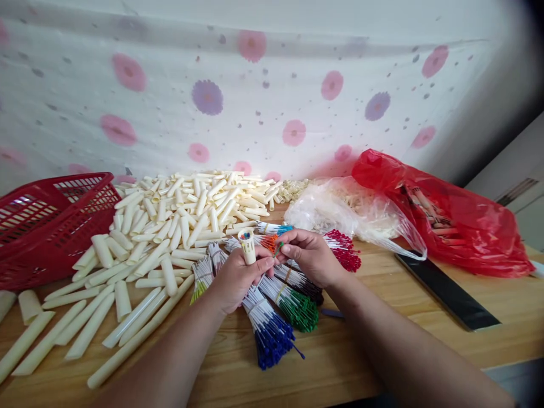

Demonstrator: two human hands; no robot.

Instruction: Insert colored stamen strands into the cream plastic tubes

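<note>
My left hand (240, 277) is closed around a short cream tube (247, 251), held upright. Small slots ring its upper end, and coloured tips show inside the mouth. Close beside it, my right hand (310, 258) pinches a thin green-tipped stick (279, 248) between thumb and fingers. Beneath and around both hands lie bundles of thin white sticks with coloured ends: a blue-tipped bundle (270, 334), a green-tipped bundle (301, 310), a red-tipped bundle (343, 249), an orange-tipped bundle (269, 243) and others. My hands partly cover several of them.
A big heap of cream tubes (170, 226) spreads over the wooden table (340, 365). At the left stands a red plastic basket (55, 226). To the right are a clear plastic bag (352, 207), a red bag (463, 221) with tubes inside, and a flat black strip (448, 294).
</note>
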